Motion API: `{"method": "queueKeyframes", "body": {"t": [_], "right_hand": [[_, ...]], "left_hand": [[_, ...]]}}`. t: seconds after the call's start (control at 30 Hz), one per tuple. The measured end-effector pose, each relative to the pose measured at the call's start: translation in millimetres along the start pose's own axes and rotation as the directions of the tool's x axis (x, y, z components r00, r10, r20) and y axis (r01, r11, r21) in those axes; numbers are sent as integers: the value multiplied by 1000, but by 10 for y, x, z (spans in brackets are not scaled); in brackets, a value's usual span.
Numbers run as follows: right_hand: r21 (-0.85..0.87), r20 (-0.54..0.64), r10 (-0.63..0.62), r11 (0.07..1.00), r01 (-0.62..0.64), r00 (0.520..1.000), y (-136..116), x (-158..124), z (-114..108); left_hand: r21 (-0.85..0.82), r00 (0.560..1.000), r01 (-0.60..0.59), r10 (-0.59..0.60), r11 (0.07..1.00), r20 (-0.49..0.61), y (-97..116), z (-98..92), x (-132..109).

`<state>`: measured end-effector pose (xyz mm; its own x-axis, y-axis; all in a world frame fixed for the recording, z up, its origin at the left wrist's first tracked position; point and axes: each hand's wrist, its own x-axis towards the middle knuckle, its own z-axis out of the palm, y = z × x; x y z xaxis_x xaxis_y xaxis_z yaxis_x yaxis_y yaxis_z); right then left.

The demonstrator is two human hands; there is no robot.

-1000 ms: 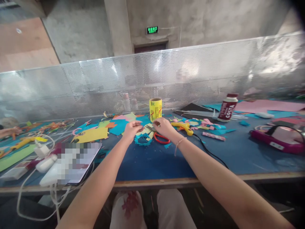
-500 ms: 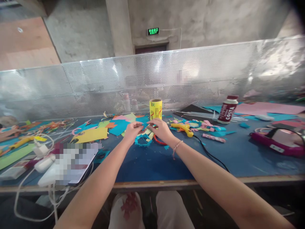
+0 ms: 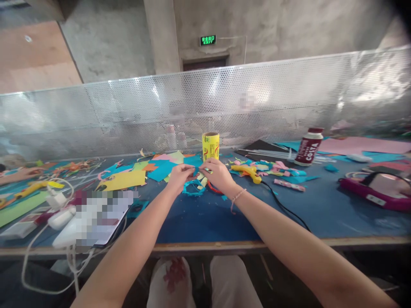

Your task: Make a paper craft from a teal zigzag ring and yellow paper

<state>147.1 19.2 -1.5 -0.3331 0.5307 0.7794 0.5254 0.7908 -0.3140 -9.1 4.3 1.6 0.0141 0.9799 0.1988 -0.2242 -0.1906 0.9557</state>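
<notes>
Blue paper ring [image 3: 193, 193]: jagged | left hand [image 3: 180, 176], right hand [image 3: 219, 174] near; grip: cannot tell | yellow tube [image 3: 210, 146]: smooth, upright

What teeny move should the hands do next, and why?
Perhaps the right hand should ease gently toward the left hand: they face each other with only a small gap between, near the blue paper ring. Anything pinched there is too small to tell.
</notes>
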Motion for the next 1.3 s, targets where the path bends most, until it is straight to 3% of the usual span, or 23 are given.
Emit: {"method": "queueKeyframes", "body": {"t": [0.3,0.5,0.67,0.8,0.87,1.0,1.13,1.3], "right_hand": [[94,-18,28,995,-26,999,-33,11,-6],[243,-8,207,949,-199,978,-42,47,-3],[230,41,306,923,-307,951,-46,50,-3],[208,65,277,936,-284,959,-89,45,-8],[215,58,232,947,-240,971,-109,45,-6],[206,15,112,972,-112,994,-99,43,9],[197,-3,71,978,-69,997,-51,39,26],[184,6,47,982,-47,999,-20,31,34]], "left_hand": [[-59,1000,23,-23,998,-2,-6,2,9],[-27,1000,17,-17,999,13,10,6,10],[88,998,-38,42,995,-39,-12,-15,37],[202,986,-122,143,972,-88,-42,-24,54],[165,982,-134,153,977,-107,-54,-20,55],[1,997,-70,70,998,-40,-46,6,39],[-123,1000,-28,28,992,-3,-9,26,22],[-114,1000,-14,15,993,7,24,47,-10]]}}
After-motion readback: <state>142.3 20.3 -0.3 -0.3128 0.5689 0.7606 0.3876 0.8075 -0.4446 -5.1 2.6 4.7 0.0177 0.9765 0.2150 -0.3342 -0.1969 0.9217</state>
